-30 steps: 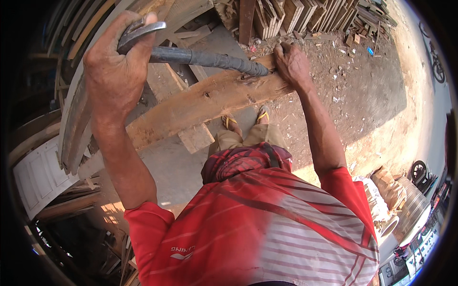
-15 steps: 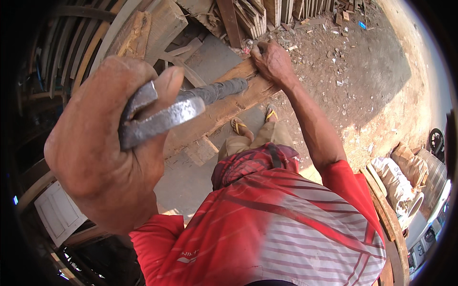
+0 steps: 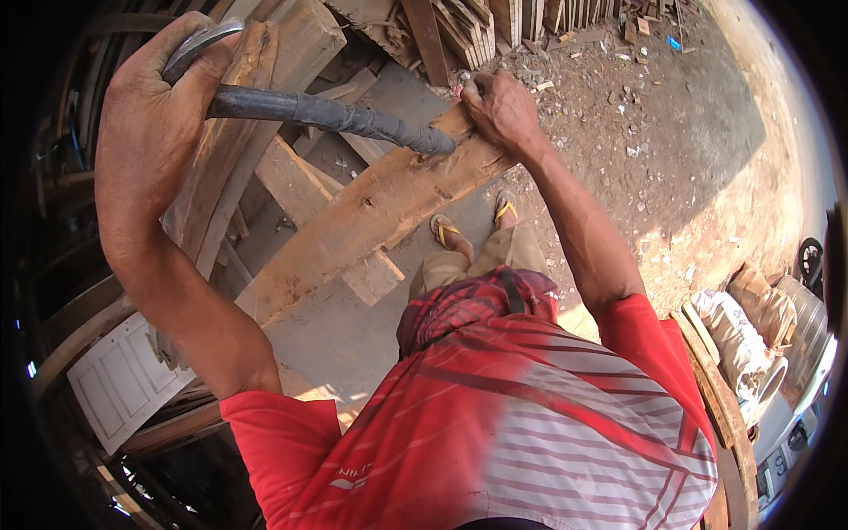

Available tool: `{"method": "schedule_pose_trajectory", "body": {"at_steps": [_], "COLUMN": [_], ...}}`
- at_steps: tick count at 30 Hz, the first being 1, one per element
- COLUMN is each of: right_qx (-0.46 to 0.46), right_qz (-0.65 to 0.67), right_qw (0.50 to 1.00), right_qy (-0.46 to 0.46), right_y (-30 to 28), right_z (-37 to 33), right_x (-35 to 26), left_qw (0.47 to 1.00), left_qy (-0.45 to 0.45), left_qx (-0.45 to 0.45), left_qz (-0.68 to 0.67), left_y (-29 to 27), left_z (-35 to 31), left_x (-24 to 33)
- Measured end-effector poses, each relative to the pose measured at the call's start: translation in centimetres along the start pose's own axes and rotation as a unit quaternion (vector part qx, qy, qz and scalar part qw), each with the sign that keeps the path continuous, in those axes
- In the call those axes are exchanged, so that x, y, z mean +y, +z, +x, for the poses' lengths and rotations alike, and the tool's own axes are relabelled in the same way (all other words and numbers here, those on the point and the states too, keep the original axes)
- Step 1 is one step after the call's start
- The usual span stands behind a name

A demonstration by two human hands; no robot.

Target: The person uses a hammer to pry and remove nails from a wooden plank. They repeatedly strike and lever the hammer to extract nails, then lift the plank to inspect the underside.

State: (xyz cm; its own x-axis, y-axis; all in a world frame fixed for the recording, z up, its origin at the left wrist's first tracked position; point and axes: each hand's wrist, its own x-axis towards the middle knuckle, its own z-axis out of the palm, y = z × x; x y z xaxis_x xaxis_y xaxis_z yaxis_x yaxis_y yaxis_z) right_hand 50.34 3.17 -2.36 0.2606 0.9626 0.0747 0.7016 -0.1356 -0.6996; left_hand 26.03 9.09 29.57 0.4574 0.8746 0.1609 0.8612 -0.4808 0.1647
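We are gripping a dark metal crowbar [image 3: 327, 113] in our left hand [image 3: 155, 106], fingers wrapped tight around its curved upper end, which is sticking out above the fist near the top left of the view. The bar is running down to the right, and its tip is resting on the upper face of a long, weathered timber beam [image 3: 371, 212], just beside our right hand [image 3: 502, 110]. That right hand is clamped over the far end of the beam, fingers curling over its edge. Our two hands are well apart, joined only by the line of the bar.

The beam is lying at a slant, from lower left up toward the right hand, and it is crossing over a shorter plank [image 3: 309, 190] beneath it. Below the beam we are seeing our feet in yellow-strapped sandals [image 3: 446, 231] on a grey slab. More planks [image 3: 256, 97] are leaning at the left, and stacked lumber [image 3: 495, 22] is lying at the top. A white panelled door [image 3: 124, 384] is sitting at the lower left, and sacks [image 3: 738, 340] are piled at the right on dusty ground.
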Motion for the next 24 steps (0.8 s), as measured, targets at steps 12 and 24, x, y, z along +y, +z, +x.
{"method": "schedule_pose_trajectory", "body": {"at_steps": [12, 24], "right_qx": [-0.006, -0.034], "right_qz": [-0.004, 0.002], "right_qw": [1.000, 0.999], "right_qy": [-0.002, 0.020], "right_y": [-0.1, -0.6], "right_z": [-0.1, 0.1], "right_x": [0.2, 0.2], "left_qw": [0.998, 0.996], "left_qy": [0.054, 0.085], "left_qx": [-0.006, -0.009], "left_qz": [0.020, 0.039], "left_y": [0.5, 0.3], "left_z": [2.9, 3.4], "left_x": [0.7, 0.7]}}
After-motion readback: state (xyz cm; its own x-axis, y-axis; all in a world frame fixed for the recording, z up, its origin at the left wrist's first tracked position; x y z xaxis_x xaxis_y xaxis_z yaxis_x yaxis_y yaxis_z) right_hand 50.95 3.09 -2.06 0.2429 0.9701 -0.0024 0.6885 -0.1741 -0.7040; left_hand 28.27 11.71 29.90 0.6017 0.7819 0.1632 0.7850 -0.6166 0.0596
